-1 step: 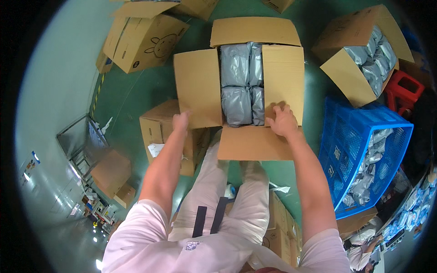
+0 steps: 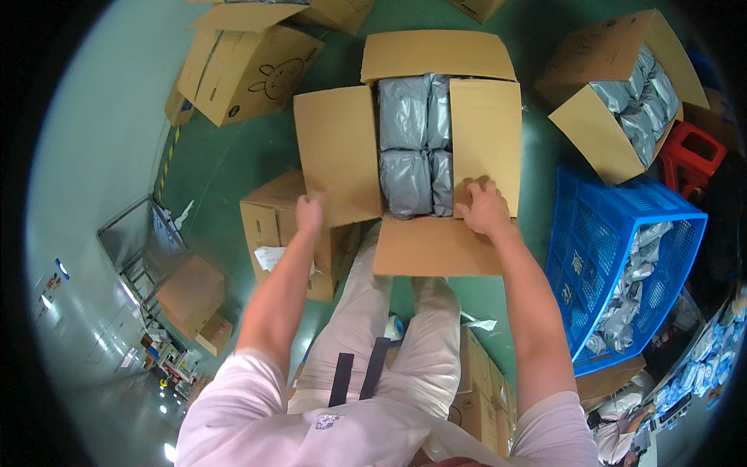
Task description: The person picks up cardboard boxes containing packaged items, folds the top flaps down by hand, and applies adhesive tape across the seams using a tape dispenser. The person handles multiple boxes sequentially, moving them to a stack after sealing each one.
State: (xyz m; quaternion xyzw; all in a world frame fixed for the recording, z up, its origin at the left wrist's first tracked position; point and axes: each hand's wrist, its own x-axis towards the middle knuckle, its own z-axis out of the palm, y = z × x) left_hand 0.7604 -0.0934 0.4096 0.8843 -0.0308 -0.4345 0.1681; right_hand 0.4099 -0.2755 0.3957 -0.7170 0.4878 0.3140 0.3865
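Note:
A cardboard box [image 2: 436, 50] stands before me with its flaps folded out. Grey plastic packages [image 2: 405, 113] lie side by side inside it. On the left, my left hand [image 2: 310, 208] is closed on the lower outer edge of the left flap [image 2: 336, 148]. My right hand [image 2: 487, 208] rests on the right flap [image 2: 486, 132] near its lower end, fingers spread and nothing held. That flap covers part of the contents. The near flap [image 2: 436, 247] hangs toward my legs.
At right stand a blue plastic crate [image 2: 595, 257] holding grey packages, a red stool [image 2: 692, 156] and another open box [image 2: 591, 58] of packages. Closed cartons [image 2: 264, 78] sit at far left. A carton [image 2: 272, 214] stands by my left forearm; more cartons [image 2: 475, 389] are beside my legs.
The left flap has shifted very slightly outward and down with my left hand on it. My right hand stays in place.

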